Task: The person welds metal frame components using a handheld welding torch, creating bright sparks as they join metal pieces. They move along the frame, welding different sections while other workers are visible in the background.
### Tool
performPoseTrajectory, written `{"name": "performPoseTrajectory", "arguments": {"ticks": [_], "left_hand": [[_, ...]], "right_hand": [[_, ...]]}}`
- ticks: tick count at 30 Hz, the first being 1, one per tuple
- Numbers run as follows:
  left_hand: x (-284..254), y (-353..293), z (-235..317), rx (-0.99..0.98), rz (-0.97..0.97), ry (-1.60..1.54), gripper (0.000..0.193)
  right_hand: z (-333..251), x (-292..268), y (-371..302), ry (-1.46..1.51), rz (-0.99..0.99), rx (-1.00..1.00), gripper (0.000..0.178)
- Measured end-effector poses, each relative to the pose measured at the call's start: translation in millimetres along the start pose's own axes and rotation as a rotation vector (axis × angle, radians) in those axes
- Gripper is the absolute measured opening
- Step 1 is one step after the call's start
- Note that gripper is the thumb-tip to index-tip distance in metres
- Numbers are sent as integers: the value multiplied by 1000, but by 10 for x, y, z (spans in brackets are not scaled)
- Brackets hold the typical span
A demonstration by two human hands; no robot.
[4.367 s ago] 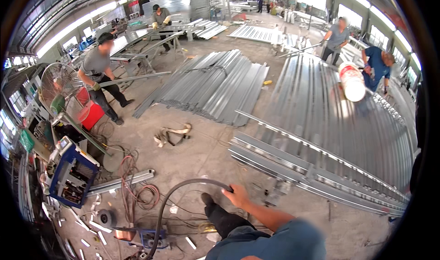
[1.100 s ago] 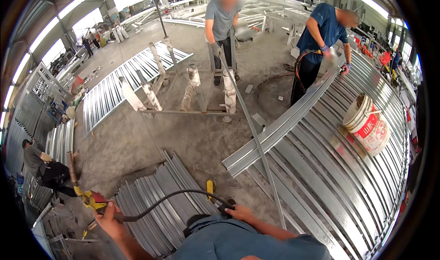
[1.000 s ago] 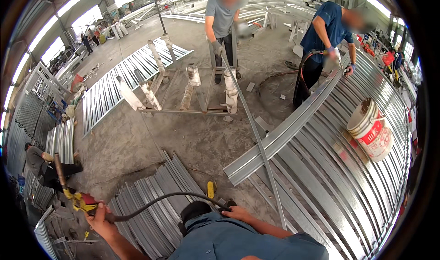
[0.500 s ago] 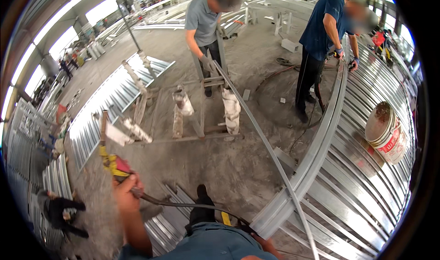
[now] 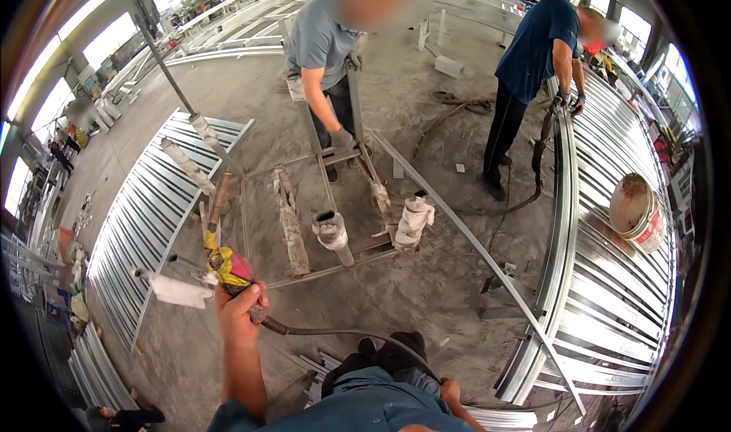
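Note:
My left hand point(image 5: 242, 310) is closed round the handle of a welding torch point(image 5: 227, 268). The torch has a coppery nozzle pointing up and away, yellow wrapping and a red part. From its grip a dark cable point(image 5: 335, 331) curves right across my front toward my waist. There my right hand point(image 5: 451, 392) is low by my side, its fingers curled next to the cable; what they hold is hidden. Beyond the torch stands a metal frame point(image 5: 350, 263) with several upright tubes wrapped in white point(image 5: 330, 230). A co-worker in grey point(image 5: 320, 43) reaches a gloved hand down to its far side.
A long metal bar point(image 5: 480, 249) slants from the frame to the right-hand stack of metal profiles point(image 5: 609, 302). On that stack stands a white bucket point(image 5: 638, 215). Another co-worker point(image 5: 533, 59) bends over its far end. Ribbed metal profiles point(image 5: 164, 203) lie on the left.
My view has shifted and the frame appears nearer. The torch has come right and lower toward the wrapped tubes, still in my left hand. The grey-shirted co-worker leans further over the frame.

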State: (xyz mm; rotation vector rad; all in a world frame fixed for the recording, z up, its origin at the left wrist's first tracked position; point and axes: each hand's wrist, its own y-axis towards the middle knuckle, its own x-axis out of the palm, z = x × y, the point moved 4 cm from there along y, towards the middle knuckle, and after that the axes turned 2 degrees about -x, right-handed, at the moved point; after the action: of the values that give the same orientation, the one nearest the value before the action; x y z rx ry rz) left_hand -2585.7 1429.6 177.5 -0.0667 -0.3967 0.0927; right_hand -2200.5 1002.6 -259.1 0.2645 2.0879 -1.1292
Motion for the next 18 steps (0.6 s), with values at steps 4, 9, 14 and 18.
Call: {"name": "performPoseTrajectory", "arguments": {"ticks": [4, 9, 14, 18], "left_hand": [[-229, 590, 14, 16, 4, 48, 36], [-335, 1470, -97, 12, -27, 225, 31], [-196, 2415, -318, -171, -251, 560, 26], [94, 3349, -984, -386, -419, 641, 24]], "right_hand": [[-705, 32, 279, 58, 3, 29, 45], [-1481, 465, 980, 104, -13, -94, 49], [-2647, 55, 1145, -53, -44, -138, 54], [-3240, -337, 1055, 24, -107, 58, 61]]}}
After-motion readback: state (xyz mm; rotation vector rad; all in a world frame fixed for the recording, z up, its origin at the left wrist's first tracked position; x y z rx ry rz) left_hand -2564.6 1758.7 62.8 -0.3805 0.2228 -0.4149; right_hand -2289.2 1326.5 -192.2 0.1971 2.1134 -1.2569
